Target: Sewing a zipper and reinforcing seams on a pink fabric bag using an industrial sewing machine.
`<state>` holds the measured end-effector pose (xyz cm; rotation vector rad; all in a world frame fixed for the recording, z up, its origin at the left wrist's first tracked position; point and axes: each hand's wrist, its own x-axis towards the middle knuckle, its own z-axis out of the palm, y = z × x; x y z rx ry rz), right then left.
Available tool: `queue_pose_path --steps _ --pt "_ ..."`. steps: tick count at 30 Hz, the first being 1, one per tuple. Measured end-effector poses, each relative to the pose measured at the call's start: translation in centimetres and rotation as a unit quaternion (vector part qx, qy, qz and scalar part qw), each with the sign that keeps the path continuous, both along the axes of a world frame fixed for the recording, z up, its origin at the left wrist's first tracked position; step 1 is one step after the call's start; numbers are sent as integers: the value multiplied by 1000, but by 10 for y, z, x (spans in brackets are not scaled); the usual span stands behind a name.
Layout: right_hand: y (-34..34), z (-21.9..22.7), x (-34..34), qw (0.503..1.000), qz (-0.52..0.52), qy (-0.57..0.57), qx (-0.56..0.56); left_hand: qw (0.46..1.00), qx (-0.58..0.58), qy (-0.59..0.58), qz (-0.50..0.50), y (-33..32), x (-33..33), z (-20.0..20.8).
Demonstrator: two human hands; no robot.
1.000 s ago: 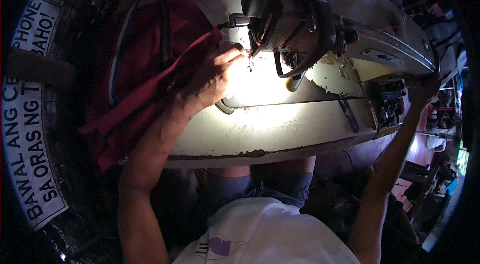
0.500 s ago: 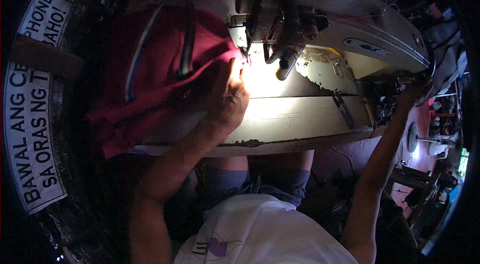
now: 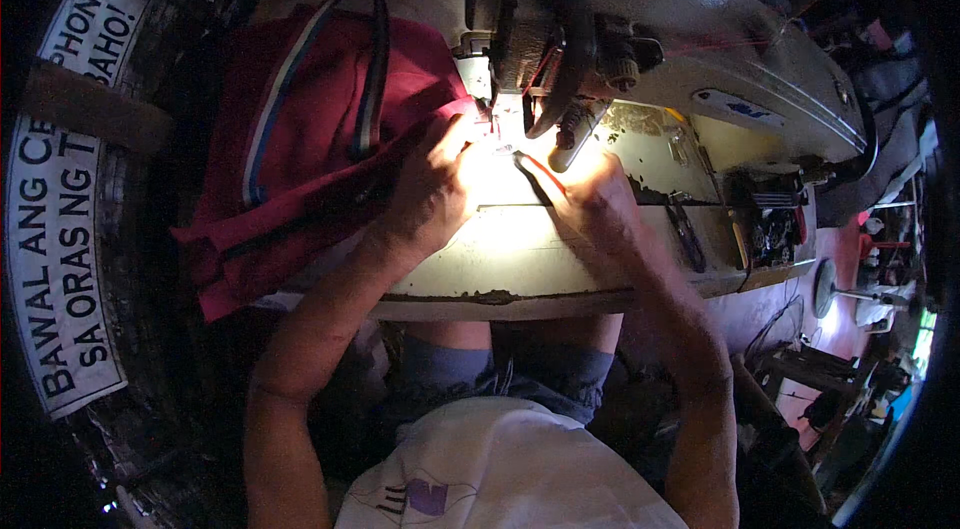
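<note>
A maroon fabric bag with striped straps lies on the left of the sewing machine's table. My left hand is closed on the bag's right edge, close to the needle area of the sewing machine. My right hand is at the lit spot just right of the needle, its fingers closed around a slim dark and orange-red tool pointing at the needle area. Glare hides the tool's exact kind and the fingertips.
A dark hand tool lies on the table right of my right hand. Beyond it, a dark tray of small items sits by the table's right end. Signs hang at the left. A fan stands at the far right.
My right hand has come from the machine's far right end to beside the needle, now with the slim tool in it. My left hand stays on the bag's edge, shifted slightly left.
</note>
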<state>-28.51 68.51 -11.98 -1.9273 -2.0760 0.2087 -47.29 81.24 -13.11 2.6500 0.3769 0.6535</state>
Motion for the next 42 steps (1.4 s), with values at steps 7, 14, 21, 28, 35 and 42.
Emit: queue_pose_path --steps 7,14,21,28,35,42 --pt "25 -23 0 961 60 46 266 999 -36 -37 16 0 -1 18" --pt "23 -37 7 974 68 -11 214 994 14 77 -76 37 -11 63" --pt "26 -48 11 971 81 -59 217 896 315 72 -305 58 -11 52" --pt "31 -75 17 967 96 -143 185 980 124 6 -154 9 -8 24" --pt "27 -65 16 959 90 -156 218 992 -59 65 -93 8 4 41" --pt "33 -49 9 961 89 34 258 947 214 -5 -242 46 6 51"
